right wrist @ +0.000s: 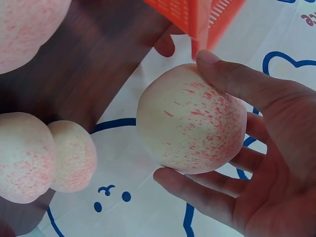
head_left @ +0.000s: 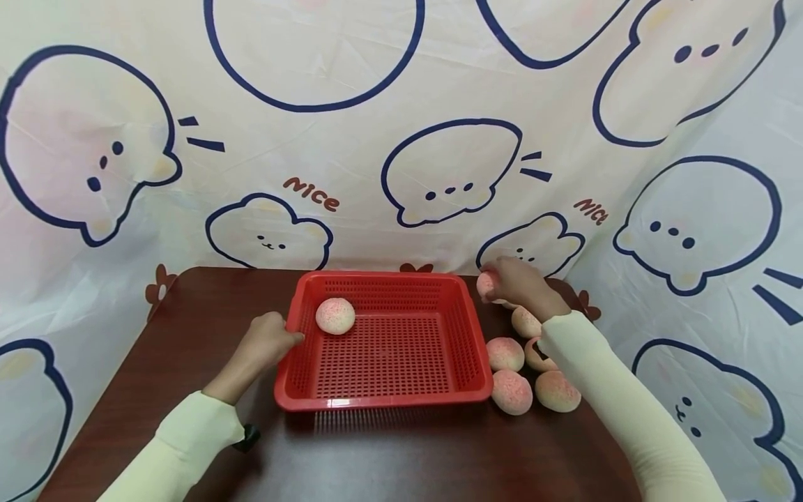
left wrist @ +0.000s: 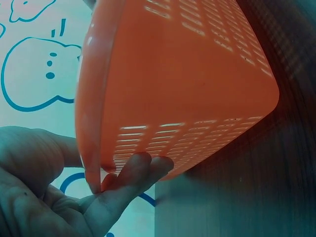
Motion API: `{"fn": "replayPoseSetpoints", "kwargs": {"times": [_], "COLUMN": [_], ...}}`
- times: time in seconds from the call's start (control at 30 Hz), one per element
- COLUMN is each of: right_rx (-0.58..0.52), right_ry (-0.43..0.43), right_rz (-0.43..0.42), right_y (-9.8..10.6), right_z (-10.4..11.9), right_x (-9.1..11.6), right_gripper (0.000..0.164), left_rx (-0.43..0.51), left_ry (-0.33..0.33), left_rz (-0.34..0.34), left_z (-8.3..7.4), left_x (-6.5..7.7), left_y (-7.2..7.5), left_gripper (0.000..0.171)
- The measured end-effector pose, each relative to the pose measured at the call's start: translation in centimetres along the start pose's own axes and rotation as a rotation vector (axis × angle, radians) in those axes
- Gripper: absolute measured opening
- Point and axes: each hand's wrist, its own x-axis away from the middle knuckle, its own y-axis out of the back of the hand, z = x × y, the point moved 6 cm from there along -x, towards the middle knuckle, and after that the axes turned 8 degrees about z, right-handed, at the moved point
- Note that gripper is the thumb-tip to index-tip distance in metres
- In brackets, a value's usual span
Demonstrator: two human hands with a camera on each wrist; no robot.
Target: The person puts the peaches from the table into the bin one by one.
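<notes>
A red plastic basket [head_left: 381, 403] with slotted walls sits on the dark wooden table. One pale peach with pink speckles [head_left: 335, 316] lies inside it, at the back left. My left hand [head_left: 266, 339] grips the basket's left rim; in the left wrist view the fingers [left wrist: 129, 183] curl under the rim against the outer wall. Beyond the basket's back right corner, my right hand [head_left: 518, 282] holds another peach [right wrist: 190, 121] between thumb and fingers, raised above the table's far edge. In the right wrist view two more peaches [right wrist: 24, 158] lie close by on the table.
Several loose peaches [head_left: 511, 392] lie in a group along the basket's right side, partly under my right forearm. Dark table surface [head_left: 401, 460] stretches in front of the basket. A white cloth with blue cartoon outlines [head_left: 452, 84] hangs behind and at both sides.
</notes>
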Motion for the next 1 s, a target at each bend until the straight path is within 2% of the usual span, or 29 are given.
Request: {"fn": "replayPoseSetpoints", "kwargs": {"times": [0.2, 0.47, 0.7, 1.0], "right_rx": [-0.039, -0.005, -0.021, -0.011], "right_ry": [-0.018, 0.001, -0.011, -0.015], "right_rz": [0.008, -0.017, -0.013, -0.020], "right_y": [0.2, 0.9, 0.7, 0.5], "right_z": [0.7, 1.8, 2.3, 2.8], "right_x": [-0.3, -0.8, -1.2, -1.1], "right_gripper": [0.036, 0.054, 0.043, 0.054], "left_rx": [-0.004, 0.014, 0.016, -0.006], "left_ry": [-0.004, -0.006, 0.006, 0.002], "left_rz": [0.001, 0.003, -0.001, -0.006], "left_z": [0.0, 0.0, 0.0, 0.0], "left_x": [-0.1, 0.0, 0.1, -0.1], "left_y": [-0.1, -0.1, -0.1, -0.1], "left_gripper": [0.028, 0.027, 0.028, 0.028]}}
